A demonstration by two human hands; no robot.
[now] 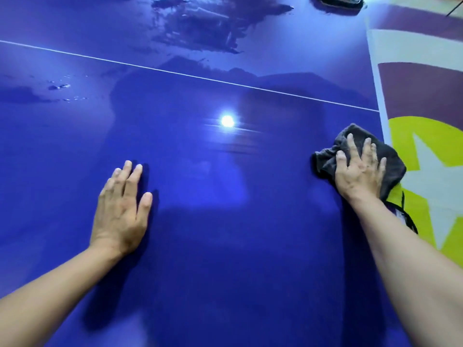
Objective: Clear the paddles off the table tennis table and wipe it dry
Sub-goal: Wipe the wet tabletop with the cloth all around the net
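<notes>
The blue tabletop [225, 246] fills nearly the whole view, and its white line [190, 75] runs from 9 o'clock down toward 3 o'clock. No paddle is plainly in sight, so the wiping step looks to be the one in hand. A dark object [338, 2] is cut off at the 1 o'clock edge, and I cannot tell what it is.

The largest wet patch [200, 26] is smeared across 12 o'clock, beyond the line. A smaller patch with loose drops [50, 90] lies at 10 o'clock. The near half around the hands looks mostly dry.

The grey cloth [395, 166] sits at 3 o'clock, at the tabletop's right edge and partly over it. It is bunched into a lump. Its long axis is loose, roughly 11 to 5 o'clock, along that edge.

The right hand [358, 171] presses flat on the cloth, fingers spread and straight, pointing to 12 o'clock. The left hand [120, 206] lies flat on the bare tabletop at 8 o'clock, holding nothing, and appears to brace.

The next move likely calls for sweeping the cloth toward 12 o'clock, across the line and into the big patch, with a long forward reach. The 10 o'clock drops would follow.
</notes>
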